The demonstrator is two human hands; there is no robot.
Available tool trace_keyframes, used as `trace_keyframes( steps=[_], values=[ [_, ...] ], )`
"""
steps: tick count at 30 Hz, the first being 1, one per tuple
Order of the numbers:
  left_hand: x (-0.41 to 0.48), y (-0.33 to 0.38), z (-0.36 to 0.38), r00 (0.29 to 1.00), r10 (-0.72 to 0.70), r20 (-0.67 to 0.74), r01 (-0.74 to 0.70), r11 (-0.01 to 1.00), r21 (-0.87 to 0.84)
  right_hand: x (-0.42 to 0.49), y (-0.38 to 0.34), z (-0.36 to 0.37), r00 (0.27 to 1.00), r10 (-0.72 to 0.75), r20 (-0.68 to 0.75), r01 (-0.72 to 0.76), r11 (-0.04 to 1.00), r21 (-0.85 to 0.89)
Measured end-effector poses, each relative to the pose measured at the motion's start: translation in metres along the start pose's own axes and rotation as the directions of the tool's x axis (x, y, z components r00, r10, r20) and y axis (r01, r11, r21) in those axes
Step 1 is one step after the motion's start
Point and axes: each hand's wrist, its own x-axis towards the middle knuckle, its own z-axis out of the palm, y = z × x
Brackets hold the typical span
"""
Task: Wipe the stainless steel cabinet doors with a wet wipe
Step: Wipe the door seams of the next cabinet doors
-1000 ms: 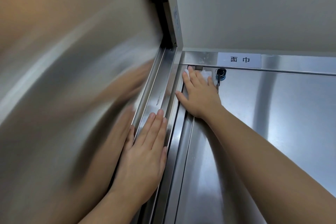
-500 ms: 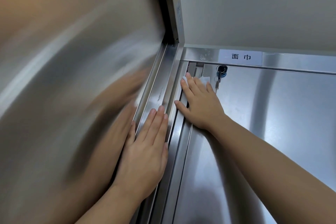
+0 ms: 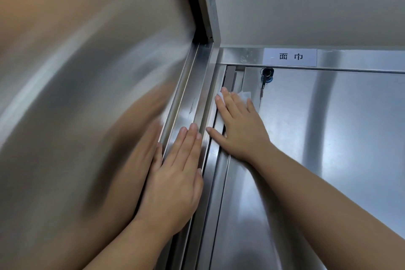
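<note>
Wet wipe (image 3: 244,95) lay flat under the straight, slightly spread fingers of the right hand (image 3: 238,131), at the cabinet door's (image 3: 328,138) upper left edge, near the key (image 3: 266,76). Left hand (image 3: 175,180) rested on the adjoining frame (image 3: 190,103), fingers straight and together.

— Where are our hands?
— Our right hand (image 3: 241,131) lies flat on the wet wipe (image 3: 245,95), at the cabinet door's (image 3: 339,138) left edge, below and left of the key (image 3: 266,76). Our left hand (image 3: 175,182) rests on the frame post (image 3: 198,94), left of it.
— And the label (image 3: 290,56)?
— Just above the key.
</note>
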Motion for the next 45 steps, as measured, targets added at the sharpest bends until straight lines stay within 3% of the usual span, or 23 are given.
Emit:
trace_keyframes(
  steps=[10,20,26,30,34,45],
  values=[
    [-0.001,0.001,-0.001,1.000,0.010,0.004,-0.010,1.000,-0.001,0.020,0.008,-0.006,0.998,0.042,0.047,-0.042,0.999,0.009],
    [-0.004,0.002,-0.001,1.000,-0.010,0.023,0.010,1.000,-0.003,-0.022,-0.004,0.001,0.997,-0.056,0.047,0.057,0.998,-0.031],
    [-0.005,0.002,0.000,0.999,-0.016,0.038,0.015,1.000,0.017,0.023,0.008,-0.013,0.991,0.061,0.117,-0.063,0.998,0.011],
    [-0.006,0.001,0.001,0.999,-0.013,0.037,0.012,1.000,0.017,-0.024,-0.008,-0.002,0.998,-0.006,0.063,0.006,1.000,0.005],
    [-0.007,0.002,0.001,0.999,-0.014,0.037,0.013,1.000,0.020,-0.066,-0.023,0.005,0.993,-0.074,0.096,0.072,0.997,0.024],
    [-0.015,0.003,0.002,0.995,-0.039,0.094,0.038,0.999,0.015,-0.062,-0.023,0.001,0.992,-0.044,0.117,0.045,0.999,-0.007]
  ],
)
